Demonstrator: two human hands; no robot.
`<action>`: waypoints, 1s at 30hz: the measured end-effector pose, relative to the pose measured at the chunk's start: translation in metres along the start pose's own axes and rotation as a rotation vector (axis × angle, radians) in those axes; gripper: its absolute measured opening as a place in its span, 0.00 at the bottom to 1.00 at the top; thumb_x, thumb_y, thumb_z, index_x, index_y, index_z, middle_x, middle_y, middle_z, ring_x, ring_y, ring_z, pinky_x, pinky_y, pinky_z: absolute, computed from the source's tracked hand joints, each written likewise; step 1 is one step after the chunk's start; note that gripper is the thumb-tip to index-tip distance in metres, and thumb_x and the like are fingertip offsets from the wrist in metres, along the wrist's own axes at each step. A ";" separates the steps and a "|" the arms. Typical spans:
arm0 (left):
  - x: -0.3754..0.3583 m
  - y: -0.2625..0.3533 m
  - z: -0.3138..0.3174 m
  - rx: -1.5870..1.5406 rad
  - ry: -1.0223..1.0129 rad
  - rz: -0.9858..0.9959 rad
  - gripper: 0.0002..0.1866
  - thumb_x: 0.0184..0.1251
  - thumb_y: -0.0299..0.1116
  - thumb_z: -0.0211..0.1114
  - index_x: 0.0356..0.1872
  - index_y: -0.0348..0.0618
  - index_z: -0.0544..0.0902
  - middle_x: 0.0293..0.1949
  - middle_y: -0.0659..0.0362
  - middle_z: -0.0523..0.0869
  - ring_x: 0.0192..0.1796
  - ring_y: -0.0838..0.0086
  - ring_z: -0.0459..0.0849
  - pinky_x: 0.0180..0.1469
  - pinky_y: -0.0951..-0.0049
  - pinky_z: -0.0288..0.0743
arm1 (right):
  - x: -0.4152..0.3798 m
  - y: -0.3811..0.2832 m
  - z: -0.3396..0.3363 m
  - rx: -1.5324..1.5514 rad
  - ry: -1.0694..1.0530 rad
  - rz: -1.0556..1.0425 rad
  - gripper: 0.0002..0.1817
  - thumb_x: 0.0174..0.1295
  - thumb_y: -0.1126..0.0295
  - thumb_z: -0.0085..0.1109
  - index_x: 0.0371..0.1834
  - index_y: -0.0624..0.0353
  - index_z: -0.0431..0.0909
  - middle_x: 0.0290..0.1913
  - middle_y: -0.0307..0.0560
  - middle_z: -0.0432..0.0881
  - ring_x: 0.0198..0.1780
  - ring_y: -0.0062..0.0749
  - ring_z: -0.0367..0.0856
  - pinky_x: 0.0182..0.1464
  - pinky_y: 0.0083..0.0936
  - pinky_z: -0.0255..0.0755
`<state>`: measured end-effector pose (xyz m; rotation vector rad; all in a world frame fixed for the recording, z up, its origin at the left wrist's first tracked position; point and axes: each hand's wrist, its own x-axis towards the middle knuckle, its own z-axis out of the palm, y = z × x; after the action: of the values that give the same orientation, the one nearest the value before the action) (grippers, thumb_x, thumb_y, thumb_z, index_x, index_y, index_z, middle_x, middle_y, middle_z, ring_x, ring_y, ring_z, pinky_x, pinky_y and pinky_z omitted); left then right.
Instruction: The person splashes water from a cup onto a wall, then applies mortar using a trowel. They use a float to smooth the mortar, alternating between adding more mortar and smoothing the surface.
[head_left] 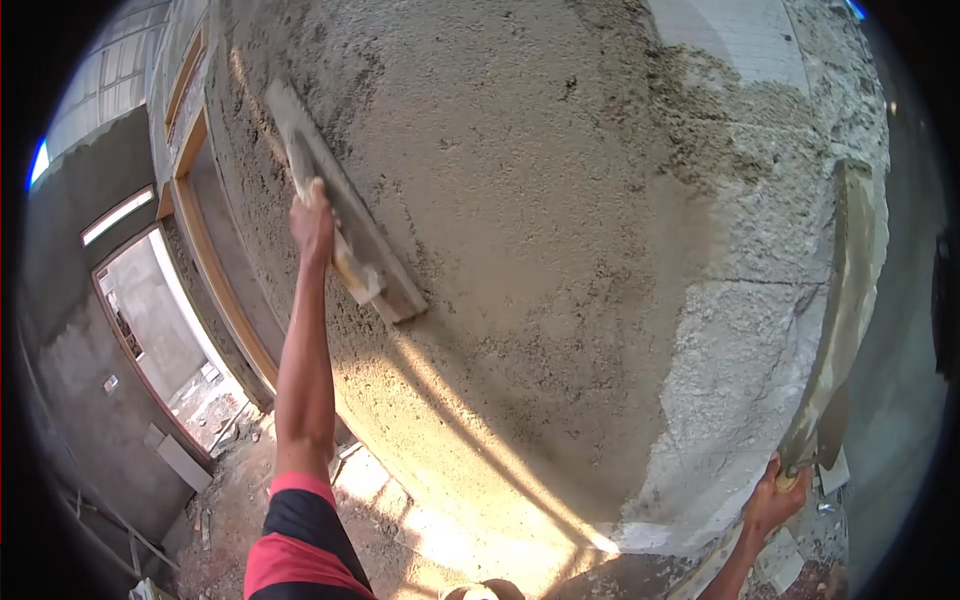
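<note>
My left hand (313,228) is closed around the handle of a long plastering float (345,205), which lies slanted against the upper left of the plastered wall (530,210). Low on the right, my right hand (776,500) grips the handle of a trowel (832,430), its blade pointing up. Just beside that blade, a long mortar-smeared board (845,310) stands along the wall's right edge. Wet grey-brown plaster with a rough, pitted surface covers the middle of the wall. Paler bare blocks (735,390) show at the right.
On the left are a wooden door frame (215,260) and an open doorway (165,330) in a grey wall. Rubble and dirt (235,520) litter the floor. Bright sunlight strikes the wall's lower part. A second grey wall (900,400) rises at the far right.
</note>
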<state>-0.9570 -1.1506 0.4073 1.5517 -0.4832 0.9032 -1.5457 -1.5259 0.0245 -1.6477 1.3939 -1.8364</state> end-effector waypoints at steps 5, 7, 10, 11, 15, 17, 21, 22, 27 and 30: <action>-0.128 0.039 0.044 -0.095 -0.065 -0.086 0.29 0.87 0.57 0.56 0.57 0.34 0.75 0.30 0.60 0.80 0.25 0.77 0.79 0.27 0.71 0.78 | 0.002 -0.001 0.000 0.065 -0.019 -0.007 0.17 0.69 0.79 0.70 0.58 0.73 0.82 0.49 0.58 0.90 0.48 0.42 0.89 0.56 0.37 0.80; -0.150 0.112 0.067 -0.052 -0.130 -0.056 0.25 0.87 0.53 0.57 0.56 0.35 0.74 0.32 0.56 0.82 0.26 0.76 0.82 0.26 0.68 0.80 | 0.001 -0.010 -0.003 0.092 -0.027 0.002 0.17 0.69 0.79 0.70 0.58 0.73 0.82 0.50 0.57 0.90 0.49 0.41 0.89 0.57 0.36 0.80; -0.176 0.166 0.104 0.035 -0.249 0.153 0.23 0.87 0.52 0.56 0.56 0.37 0.73 0.30 0.44 0.88 0.25 0.55 0.91 0.24 0.53 0.86 | 0.002 -0.007 -0.001 0.107 -0.046 0.055 0.18 0.69 0.77 0.71 0.59 0.73 0.82 0.50 0.58 0.90 0.49 0.41 0.88 0.57 0.37 0.80; -0.188 0.169 0.111 0.115 -0.283 0.255 0.23 0.86 0.52 0.57 0.55 0.39 0.73 0.29 0.41 0.89 0.26 0.50 0.92 0.26 0.50 0.86 | 0.001 -0.005 -0.001 0.119 -0.063 0.069 0.18 0.69 0.77 0.71 0.59 0.73 0.82 0.50 0.58 0.90 0.49 0.42 0.89 0.57 0.38 0.80; -0.269 0.097 0.100 0.251 -0.203 0.463 0.21 0.87 0.52 0.58 0.53 0.42 0.72 0.24 0.52 0.88 0.21 0.67 0.87 0.21 0.63 0.84 | 0.003 -0.001 -0.001 0.082 -0.079 0.064 0.18 0.69 0.75 0.72 0.58 0.73 0.82 0.52 0.59 0.90 0.50 0.46 0.89 0.57 0.40 0.80; -0.278 0.051 0.091 0.242 -0.228 0.320 0.22 0.85 0.53 0.60 0.54 0.42 0.72 0.26 0.48 0.88 0.23 0.58 0.88 0.24 0.57 0.85 | 0.002 0.002 -0.003 0.064 -0.070 -0.001 0.18 0.69 0.74 0.72 0.58 0.73 0.83 0.52 0.60 0.90 0.50 0.48 0.89 0.57 0.41 0.80; -0.217 0.019 0.045 0.047 -0.168 -0.104 0.20 0.88 0.49 0.56 0.54 0.38 0.74 0.32 0.51 0.87 0.26 0.69 0.87 0.27 0.63 0.87 | 0.002 0.009 -0.001 0.019 -0.045 -0.016 0.18 0.68 0.75 0.73 0.57 0.72 0.83 0.49 0.59 0.91 0.48 0.49 0.90 0.57 0.41 0.80; -0.191 0.003 0.040 0.046 -0.085 0.040 0.21 0.87 0.52 0.58 0.53 0.40 0.76 0.35 0.52 0.87 0.28 0.71 0.87 0.30 0.64 0.86 | 0.003 0.008 0.000 0.032 -0.037 -0.045 0.18 0.67 0.75 0.74 0.57 0.72 0.83 0.48 0.58 0.91 0.47 0.48 0.90 0.56 0.40 0.80; -0.185 0.002 0.046 0.000 -0.049 -0.085 0.24 0.86 0.55 0.61 0.52 0.40 0.78 0.32 0.59 0.84 0.28 0.76 0.82 0.28 0.69 0.79 | 0.003 -0.015 -0.006 0.021 -0.034 -0.046 0.17 0.67 0.75 0.74 0.56 0.72 0.83 0.45 0.57 0.91 0.44 0.44 0.91 0.51 0.37 0.82; -0.287 0.016 0.082 -0.106 -0.112 -0.218 0.22 0.85 0.51 0.62 0.52 0.38 0.77 0.29 0.56 0.85 0.27 0.74 0.83 0.26 0.69 0.77 | 0.003 -0.008 -0.001 -0.014 -0.038 -0.011 0.18 0.68 0.71 0.75 0.53 0.72 0.85 0.46 0.58 0.92 0.45 0.43 0.91 0.52 0.37 0.82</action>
<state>-1.1211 -1.2865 0.1980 1.5292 -0.4245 0.6170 -1.5447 -1.5237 0.0324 -1.6919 1.3875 -1.7952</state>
